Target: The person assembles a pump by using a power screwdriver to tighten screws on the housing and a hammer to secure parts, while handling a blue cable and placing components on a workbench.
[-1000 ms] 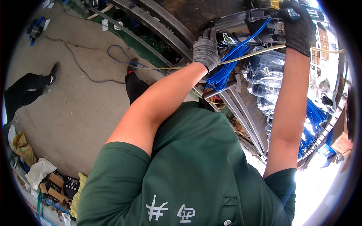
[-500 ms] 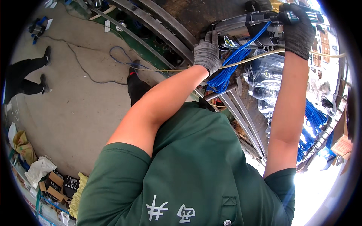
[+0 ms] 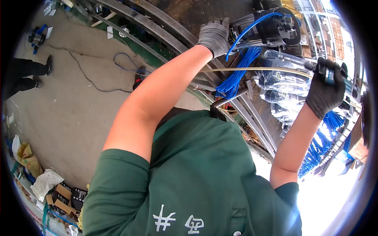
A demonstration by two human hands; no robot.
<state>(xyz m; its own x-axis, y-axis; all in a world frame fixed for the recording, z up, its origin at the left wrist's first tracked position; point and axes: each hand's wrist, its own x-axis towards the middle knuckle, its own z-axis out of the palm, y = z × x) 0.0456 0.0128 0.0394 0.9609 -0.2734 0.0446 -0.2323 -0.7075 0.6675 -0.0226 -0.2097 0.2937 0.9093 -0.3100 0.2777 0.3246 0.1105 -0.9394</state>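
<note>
Grey knit fabric is covering the left hand (image 3: 214,37), which is pressing against the left end of a black cylindrical unit (image 3: 262,29); whether its fingers are closing around that end, I cannot tell. The unit is lying just to the right of this hand, its exposed end facing right, with a blue cable (image 3: 252,29) arching over its near side.

Well apart to the right and nearer, the right hand (image 3: 326,87), in a dark glove, is grasping a cylindrical tool (image 3: 330,76) around its teal-marked body. The tool's slim shaft is pointing left, sitting clear of the unit. A tan hose (image 3: 256,69) is running between the two hands, passing in front of a hanging blue cable bundle (image 3: 238,76).

Farther outward, plastic-wrapped items (image 3: 279,80) are lying to the left of the right hand, and more blue cable coils (image 3: 315,155) are resting nearer than it. Metal rails (image 3: 136,16) are stretching away on the far left. Beyond them, a co-worker's dark-trousered legs (image 3: 29,69) are showing above the concrete floor (image 3: 78,122), and an opened cardboard box (image 3: 63,198) is sitting at the near left.
</note>
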